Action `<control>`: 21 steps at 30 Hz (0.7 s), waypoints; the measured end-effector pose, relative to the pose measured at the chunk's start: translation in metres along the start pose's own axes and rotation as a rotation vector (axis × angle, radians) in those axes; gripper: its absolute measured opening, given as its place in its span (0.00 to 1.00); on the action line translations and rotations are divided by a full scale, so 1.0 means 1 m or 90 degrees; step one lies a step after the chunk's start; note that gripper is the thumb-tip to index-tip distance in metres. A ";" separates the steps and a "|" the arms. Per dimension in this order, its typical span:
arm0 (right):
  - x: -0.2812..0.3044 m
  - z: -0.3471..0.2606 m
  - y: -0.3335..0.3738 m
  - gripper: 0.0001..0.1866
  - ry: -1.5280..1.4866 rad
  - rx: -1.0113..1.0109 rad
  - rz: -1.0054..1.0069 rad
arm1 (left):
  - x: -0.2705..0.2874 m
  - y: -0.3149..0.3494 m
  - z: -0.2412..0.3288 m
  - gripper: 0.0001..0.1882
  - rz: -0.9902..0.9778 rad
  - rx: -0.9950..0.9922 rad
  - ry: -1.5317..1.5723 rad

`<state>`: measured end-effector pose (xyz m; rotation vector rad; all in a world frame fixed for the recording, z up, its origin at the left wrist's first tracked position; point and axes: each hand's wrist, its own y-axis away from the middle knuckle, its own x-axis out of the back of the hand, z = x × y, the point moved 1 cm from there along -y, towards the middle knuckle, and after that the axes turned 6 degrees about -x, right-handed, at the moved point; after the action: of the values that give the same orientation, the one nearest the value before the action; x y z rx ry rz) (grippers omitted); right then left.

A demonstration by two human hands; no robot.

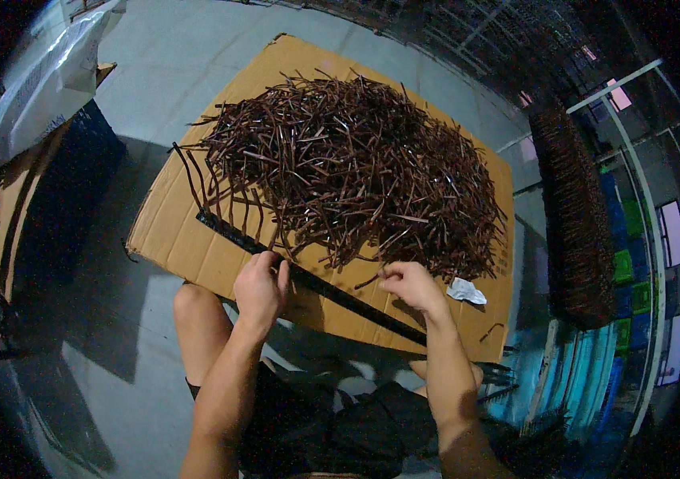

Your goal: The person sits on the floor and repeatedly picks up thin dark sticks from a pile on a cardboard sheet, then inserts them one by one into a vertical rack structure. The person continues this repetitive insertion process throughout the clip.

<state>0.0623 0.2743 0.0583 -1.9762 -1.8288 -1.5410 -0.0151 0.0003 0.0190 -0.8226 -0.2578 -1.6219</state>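
A long, narrow black bar lies slantwise along the near side of a cardboard sheet. Several thin brown strips stand out from its far-left end. My left hand is closed on the bar left of its middle, its fingertips partly hidden. To the right, my right hand pinches a short, dark brown strip just beyond the bar. Past both hands spreads a big loose heap of brown strips, bent and tangled over each other.
A crumpled white paper sits right of my right hand. At the left stands a dark box with a plastic bag on top. Right of the cardboard are a bristly brown stack, a metal frame and green-and-blue crates.
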 end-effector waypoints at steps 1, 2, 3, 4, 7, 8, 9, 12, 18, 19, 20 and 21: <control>0.000 -0.011 0.005 0.16 0.047 0.004 -0.060 | 0.000 0.000 -0.002 0.09 0.012 -0.011 -0.007; 0.004 -0.021 0.017 0.13 0.087 0.025 -0.018 | 0.001 0.001 -0.003 0.08 0.000 0.010 -0.004; 0.009 -0.021 0.015 0.13 0.066 0.069 0.057 | 0.002 0.000 0.001 0.08 -0.013 0.026 0.004; 0.015 -0.020 0.011 0.13 0.045 0.113 0.130 | 0.002 -0.001 0.003 0.08 -0.026 0.043 0.011; 0.024 -0.038 -0.010 0.12 0.050 0.276 0.384 | 0.002 -0.001 0.001 0.09 -0.005 0.018 -0.013; 0.025 -0.042 -0.022 0.07 0.102 0.298 0.412 | 0.002 0.000 0.002 0.09 -0.007 0.026 -0.004; 0.023 -0.041 -0.029 0.05 0.187 0.257 0.425 | -0.001 0.000 0.003 0.09 -0.011 0.033 0.004; 0.020 -0.042 -0.039 0.06 0.351 0.150 0.405 | -0.006 -0.002 0.008 0.09 0.002 0.035 0.039; -0.014 -0.070 -0.013 0.08 -0.122 0.148 0.196 | -0.006 0.002 -0.006 0.08 0.056 -0.035 -0.012; -0.022 -0.082 -0.003 0.08 -0.274 0.096 0.099 | -0.008 0.002 -0.003 0.08 0.041 -0.038 -0.013; -0.035 -0.086 -0.003 0.09 -0.321 0.122 0.094 | -0.008 0.002 0.001 0.07 0.026 -0.041 -0.014; -0.049 -0.091 -0.005 0.09 -0.371 0.150 0.087 | -0.008 0.002 0.002 0.08 0.012 -0.045 -0.020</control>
<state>0.0119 0.1848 0.0691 -2.5322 -1.8717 -0.7096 -0.0123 0.0072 0.0152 -0.9021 -0.2145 -1.6092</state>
